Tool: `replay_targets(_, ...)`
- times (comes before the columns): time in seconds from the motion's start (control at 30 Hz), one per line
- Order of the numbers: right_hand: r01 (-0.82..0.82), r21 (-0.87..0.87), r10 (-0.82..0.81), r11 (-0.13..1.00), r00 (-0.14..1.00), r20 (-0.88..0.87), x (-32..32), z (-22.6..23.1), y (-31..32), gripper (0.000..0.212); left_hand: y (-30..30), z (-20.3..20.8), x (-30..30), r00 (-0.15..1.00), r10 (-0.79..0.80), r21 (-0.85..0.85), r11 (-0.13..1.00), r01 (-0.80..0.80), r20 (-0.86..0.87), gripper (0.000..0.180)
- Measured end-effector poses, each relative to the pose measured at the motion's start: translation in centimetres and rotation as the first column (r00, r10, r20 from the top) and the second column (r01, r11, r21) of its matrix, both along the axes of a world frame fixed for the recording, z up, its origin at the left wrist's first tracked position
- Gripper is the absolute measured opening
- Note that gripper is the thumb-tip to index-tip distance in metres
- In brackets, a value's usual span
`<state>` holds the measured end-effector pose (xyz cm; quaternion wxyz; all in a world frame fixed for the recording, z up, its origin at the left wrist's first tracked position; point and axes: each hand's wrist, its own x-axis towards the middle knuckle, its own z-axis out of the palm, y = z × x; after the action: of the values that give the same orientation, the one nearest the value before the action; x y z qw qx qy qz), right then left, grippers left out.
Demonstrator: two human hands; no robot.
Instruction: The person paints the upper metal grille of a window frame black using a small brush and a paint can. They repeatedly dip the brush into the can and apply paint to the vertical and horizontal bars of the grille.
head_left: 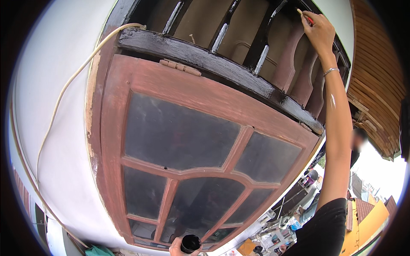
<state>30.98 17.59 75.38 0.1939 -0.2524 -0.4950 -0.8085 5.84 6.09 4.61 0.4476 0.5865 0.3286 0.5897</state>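
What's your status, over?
Right hand gripping brush, raised by slats. Left hand holding black cup. Left slats mostly black, right brown. Cable left, clear of brush.

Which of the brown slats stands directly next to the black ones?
The leftmost brown slat, below and left of the right hand. It alone has a black slat as immediate left neighbour; the other brown slats stand farther right.

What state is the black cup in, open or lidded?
Open: the black cup in the left hand shows its dark inside, with no lid visible.
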Motion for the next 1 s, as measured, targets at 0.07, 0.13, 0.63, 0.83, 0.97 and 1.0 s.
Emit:
replay_targets(0.07, -0.054, -0.018, 0.055, 0.998, 0.998, 0.037, 0.0, -0.8, -0.1, 0.014, 0.1, -0.2, 0.0, 1.0, -0.006, -0.013, 1.0, 0.006, 0.005, 0.043)
replay_targets(0.13, -0.031, -0.068, 0.031, 0.997, 1.0, 0.0, -0.3, -0.9, 0.5, 0.014, 0.1, -0.5, 0.0, 1.0, -0.02, -0.027, 0.999, 0.02, 0.004, 0.043)
replay_targets(0.63, 0.012, -0.134, -0.014, 0.991, 1.0, -0.016, -1.2, -0.6, 0.1, 0.015, 0.8, -1.0, -0.2, 0.999, -0.017, -0.029, 0.999, 0.015, -0.043, 0.048)
replay_targets(0.83, 0.174, 0.019, -0.174, 0.985, 0.985, -0.007, 0.0, 1.4, 0.4, 0.015, 1.1, -1.0, 0.1, 0.998, -0.051, -0.041, 0.998, 0.05, -0.034, 0.047)
replay_targets(0.97, 0.031, 0.013, -0.031, 0.999, 1.0, 0.004, -0.6, -0.4, -0.5, 0.016, 1.1, -0.8, 0.4, 0.999, -0.023, -0.061, 0.998, 0.025, 0.026, 0.047)
replay_targets(1.0, 0.038, 0.001, -0.038, 0.999, 0.999, -0.023, -0.9, -1.0, -0.7, 0.016, 1.1, -1.0, 0.4, 0.999, -0.017, -0.063, 0.998, 0.02, 0.036, 0.047)
